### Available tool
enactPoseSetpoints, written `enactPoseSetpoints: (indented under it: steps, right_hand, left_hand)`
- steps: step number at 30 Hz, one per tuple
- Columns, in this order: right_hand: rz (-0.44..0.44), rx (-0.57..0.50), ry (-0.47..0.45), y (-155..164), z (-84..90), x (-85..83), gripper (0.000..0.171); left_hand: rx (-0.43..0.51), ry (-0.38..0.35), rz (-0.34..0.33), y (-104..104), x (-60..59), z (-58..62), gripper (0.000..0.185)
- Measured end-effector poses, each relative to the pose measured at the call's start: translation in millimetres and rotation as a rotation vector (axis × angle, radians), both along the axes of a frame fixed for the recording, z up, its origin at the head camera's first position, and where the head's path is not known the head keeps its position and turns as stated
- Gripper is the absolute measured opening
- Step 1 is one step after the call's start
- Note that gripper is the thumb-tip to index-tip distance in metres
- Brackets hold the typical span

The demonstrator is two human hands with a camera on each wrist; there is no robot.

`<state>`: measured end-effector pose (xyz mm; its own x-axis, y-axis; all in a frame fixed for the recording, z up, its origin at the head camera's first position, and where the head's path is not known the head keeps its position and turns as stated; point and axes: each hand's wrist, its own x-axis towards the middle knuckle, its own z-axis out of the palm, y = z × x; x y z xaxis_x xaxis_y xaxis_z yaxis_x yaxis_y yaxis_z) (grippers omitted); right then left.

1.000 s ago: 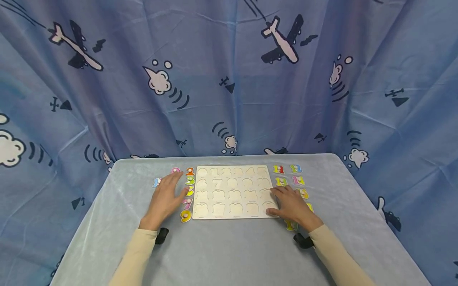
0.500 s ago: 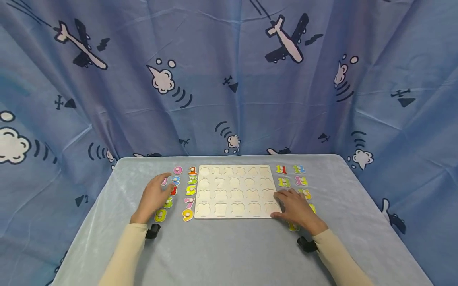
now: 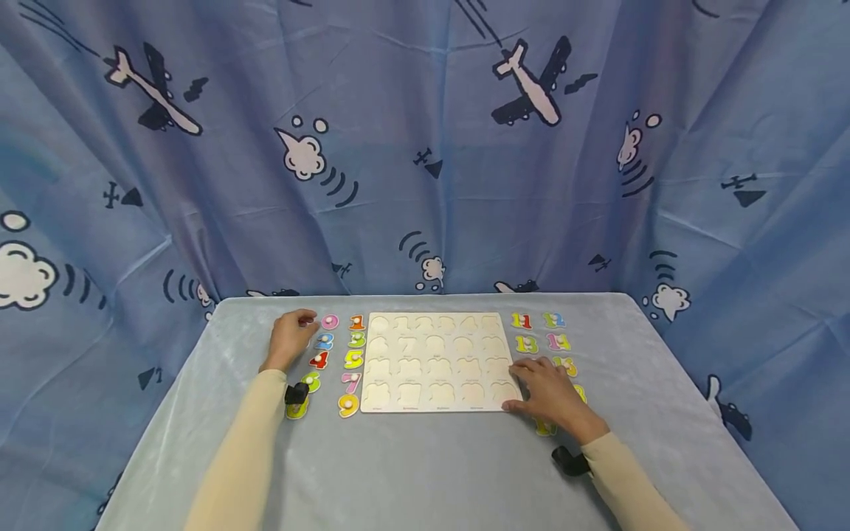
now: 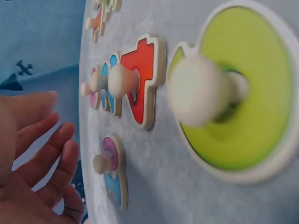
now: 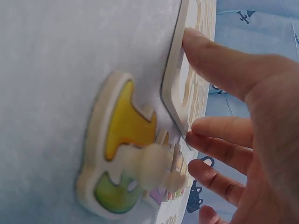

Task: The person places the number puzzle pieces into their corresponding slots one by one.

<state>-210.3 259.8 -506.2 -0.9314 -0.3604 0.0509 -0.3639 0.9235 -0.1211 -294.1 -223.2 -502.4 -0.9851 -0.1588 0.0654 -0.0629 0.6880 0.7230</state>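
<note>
A pale wooden number puzzle board (image 3: 434, 376) with empty recesses lies flat on the table. Fingertips of my right hand (image 3: 550, 394) touch its right edge; the right wrist view shows the thumb against the board's corner, with a yellow and green knobbed piece (image 5: 126, 144) below. At the far left, my left hand (image 3: 288, 339) hovers beside the pink 0 piece (image 3: 330, 321), fingers loosely bent and holding nothing. Close to it lie the blue 2 piece (image 3: 324, 341) and red 4 piece (image 4: 140, 79). A pink and blue knobbed piece (image 4: 112, 168) sits under the hand, hidden in the head view.
Left of the board runs a column of odd numbers, among them the orange 9 piece (image 3: 348, 405). Several two-digit pieces, such as the red and yellow 11 (image 3: 522, 321), lie on the right. A blue curtain (image 3: 372, 147) hangs behind the grey-covered table (image 3: 398, 472).
My left hand has drawn back leftward from the odd-number column, then moved forward toward the far left, uncovering number pieces. My right hand stays at the board's right edge.
</note>
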Motion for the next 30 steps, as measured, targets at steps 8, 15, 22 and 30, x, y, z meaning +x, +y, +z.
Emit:
enactPoseSetpoints:
  steps: [8,15,22,30]
  right_hand:
    - [-0.004,0.008,0.014,2,-4.0,1.5,0.074]
    - [-0.018,-0.012,0.02,2,-3.6,3.1,0.074]
    - [-0.02,-0.017,0.029,2,-5.0,4.2,0.073]
    - [-0.018,-0.017,0.027,4,-7.3,2.5,0.073]
  left_hand:
    - [-0.068,-0.129,-0.012,9,-16.2,-4.5,0.03]
    - [-0.085,-0.15,-0.018,17,-26.0,-6.2,0.025]
    - [-0.083,-0.175,-0.004,20,-31.2,-5.2,0.02]
    - [-0.104,0.008,-0.041,35,-27.5,10.2,0.015]
